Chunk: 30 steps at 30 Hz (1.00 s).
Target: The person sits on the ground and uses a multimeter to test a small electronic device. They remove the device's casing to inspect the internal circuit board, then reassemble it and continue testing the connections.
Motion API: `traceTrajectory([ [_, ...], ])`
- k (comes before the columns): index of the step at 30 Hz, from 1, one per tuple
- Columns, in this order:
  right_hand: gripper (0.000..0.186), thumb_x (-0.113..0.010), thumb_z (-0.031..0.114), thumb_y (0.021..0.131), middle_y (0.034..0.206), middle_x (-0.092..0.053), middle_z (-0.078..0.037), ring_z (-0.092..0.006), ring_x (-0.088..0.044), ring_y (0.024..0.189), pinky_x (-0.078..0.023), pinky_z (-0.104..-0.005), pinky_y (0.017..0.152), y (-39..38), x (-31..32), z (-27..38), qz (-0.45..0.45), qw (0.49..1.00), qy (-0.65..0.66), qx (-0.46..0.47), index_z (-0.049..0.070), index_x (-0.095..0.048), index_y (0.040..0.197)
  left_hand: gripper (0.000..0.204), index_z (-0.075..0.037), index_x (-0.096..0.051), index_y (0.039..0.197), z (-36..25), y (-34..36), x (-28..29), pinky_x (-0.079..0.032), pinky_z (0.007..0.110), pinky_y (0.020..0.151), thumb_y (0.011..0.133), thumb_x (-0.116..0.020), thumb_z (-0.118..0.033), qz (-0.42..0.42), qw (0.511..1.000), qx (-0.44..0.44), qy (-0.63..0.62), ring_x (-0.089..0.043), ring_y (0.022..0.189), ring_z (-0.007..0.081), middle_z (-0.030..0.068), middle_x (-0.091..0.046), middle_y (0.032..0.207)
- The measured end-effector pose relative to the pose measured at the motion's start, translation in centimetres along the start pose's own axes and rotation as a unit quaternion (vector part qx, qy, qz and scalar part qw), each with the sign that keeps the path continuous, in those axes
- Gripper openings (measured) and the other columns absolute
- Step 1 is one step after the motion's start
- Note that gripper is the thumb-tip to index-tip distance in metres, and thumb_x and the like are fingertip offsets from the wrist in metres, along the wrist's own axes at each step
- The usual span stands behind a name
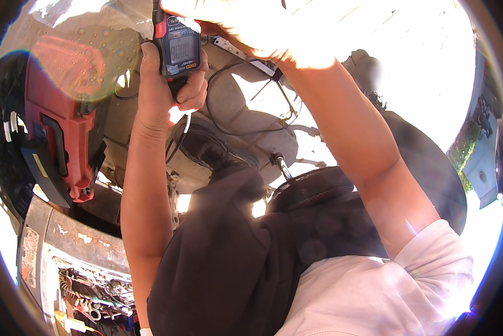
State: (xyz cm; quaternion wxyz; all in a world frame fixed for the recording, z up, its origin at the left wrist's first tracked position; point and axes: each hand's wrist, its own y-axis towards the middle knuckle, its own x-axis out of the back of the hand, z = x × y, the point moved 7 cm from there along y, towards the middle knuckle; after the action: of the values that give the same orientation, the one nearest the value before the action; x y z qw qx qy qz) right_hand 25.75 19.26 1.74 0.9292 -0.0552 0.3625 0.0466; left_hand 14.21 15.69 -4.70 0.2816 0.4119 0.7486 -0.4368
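Where LH (157,96) grips, boxy meter (182,49) is prob. plastic.

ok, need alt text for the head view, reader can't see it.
A person's left hand grips a red-and-black digital meter, upside down in view, with the glare-washed right hand near its upper end. A red plastic case stands at left, a jumble of tools lies lower left, and strong sunlight whites out the upper right.

Red plastic case (67,115) left of fingers (191,96); worn metal box (89,238) lower left of them, loose tools (95,305) inside; green foliage (468,159) far right.
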Motion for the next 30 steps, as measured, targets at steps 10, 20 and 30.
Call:
traceTrajectory([
  [10,0.009,-0.065,0.011,0.094,0.083,-0.067,-0.004,-0.0112,-0.063,0.076,-0.053,-0.0262,0.069,-0.1,0.9,1.3,-0.007,0.995,-0.086,0.045,0.004,-0.064,0.100,0.111,0.006,-0.051,0.115,-0.6,-0.3,-0.5,-0.023,0.027,0.037,0.075,-0.022,-0.094,-0.037,0.996,-0.003,0.077,-0.026,0.035,0.0102,-0.0016,-0.030,0.048],
  [20,0.013,-0.066,0.013,0.093,0.083,-0.067,-0.004,-0.0115,-0.063,0.076,-0.052,-0.0261,0.068,-0.2,0.6,2.1,-0.022,0.995,-0.082,0.056,0.002,-0.065,0.100,0.103,0.007,-0.052,0.120,-0.8,-0.6,-0.1,-0.024,0.027,0.036,0.086,-0.017,-0.084,-0.077,0.992,-0.007,0.099,-0.027,0.035,0.0120,-0.0009,-0.030,0.047],
  [30,0.017,-0.068,0.015,0.093,0.085,-0.067,-0.004,-0.0117,-0.063,0.077,-0.052,-0.0262,0.068,-0.1,1.0,0.8,-0.016,1.000,-0.016,0.022,0.003,-0.064,0.103,0.102,0.009,-0.049,0.127,-0.5,-0.4,-0.4,-0.023,0.026,0.036,0.089,-0.017,-0.080,-0.054,0.991,-0.011,0.118,-0.027,0.036,0.0100,-0.0024,-0.030,0.047],
])
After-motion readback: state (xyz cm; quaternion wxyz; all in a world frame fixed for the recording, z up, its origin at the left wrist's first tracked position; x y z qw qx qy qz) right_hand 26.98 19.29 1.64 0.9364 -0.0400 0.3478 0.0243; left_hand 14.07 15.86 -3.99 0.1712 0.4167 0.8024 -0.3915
